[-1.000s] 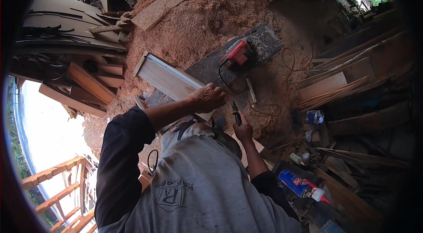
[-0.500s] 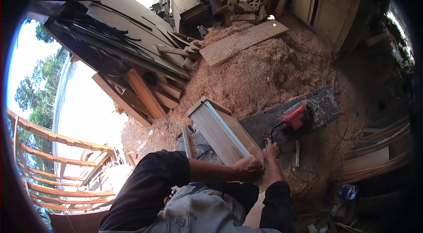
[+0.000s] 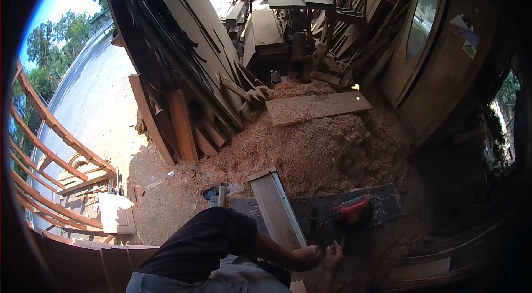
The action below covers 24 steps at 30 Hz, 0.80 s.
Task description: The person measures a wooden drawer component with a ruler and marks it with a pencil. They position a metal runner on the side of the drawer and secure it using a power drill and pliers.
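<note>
A long, pale wooden box (image 3: 274, 209), drawer-like with a crosspiece at its far end and a light strip along its right edge, lies slanting away from me over a dark bench. My left hand (image 3: 306, 257) is closed at the near right corner, which it partly covers. Just to the right, my right hand (image 3: 333, 255) is raised with its fingers pinched together, apart from the box. Whatever is between those fingers is too small to make out. A red power tool (image 3: 353, 210) rests on the bench beyond my right hand.
The dark bench (image 3: 388, 200) runs across in front of me. Behind it rises a heap of wood shavings (image 3: 327, 149) with a loose board (image 3: 318, 108) on top. Boards (image 3: 183, 127) lean at the left, and a door with oval glass (image 3: 418, 32) stands at the right.
The view has tilted up and shifted, so the bench sits lower. Less of the box's inner right side shows. My right hand has drawn back from the box's edge, its fingers now pinched.
</note>
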Each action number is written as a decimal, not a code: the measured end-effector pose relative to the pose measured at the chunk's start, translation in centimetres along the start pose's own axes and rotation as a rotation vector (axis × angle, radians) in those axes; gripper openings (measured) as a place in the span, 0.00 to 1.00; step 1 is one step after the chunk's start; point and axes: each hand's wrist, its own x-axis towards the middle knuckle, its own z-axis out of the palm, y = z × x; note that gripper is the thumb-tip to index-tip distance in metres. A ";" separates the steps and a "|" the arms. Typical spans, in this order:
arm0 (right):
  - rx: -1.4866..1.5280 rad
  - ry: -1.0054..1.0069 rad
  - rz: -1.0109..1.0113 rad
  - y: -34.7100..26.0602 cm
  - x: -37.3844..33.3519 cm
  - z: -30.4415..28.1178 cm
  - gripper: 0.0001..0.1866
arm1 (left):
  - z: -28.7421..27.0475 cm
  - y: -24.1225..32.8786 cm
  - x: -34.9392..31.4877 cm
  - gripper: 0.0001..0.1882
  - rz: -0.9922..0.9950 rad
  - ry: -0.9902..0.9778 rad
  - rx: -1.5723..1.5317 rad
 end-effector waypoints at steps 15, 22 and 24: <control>-0.621 -0.147 -0.295 -15.0 -8.5 -1.0 0.16 | 5.0 -8.9 -5.9 0.15 -0.160 0.590 -0.337; -0.847 -0.245 -0.345 -14.5 -7.8 -0.6 0.14 | 7.7 -13.4 -8.5 0.15 -0.112 0.667 -0.364; -0.846 -0.240 -0.420 -13.4 -7.8 -0.7 0.13 | 7.5 -13.3 -8.6 0.15 -0.113 0.645 -0.382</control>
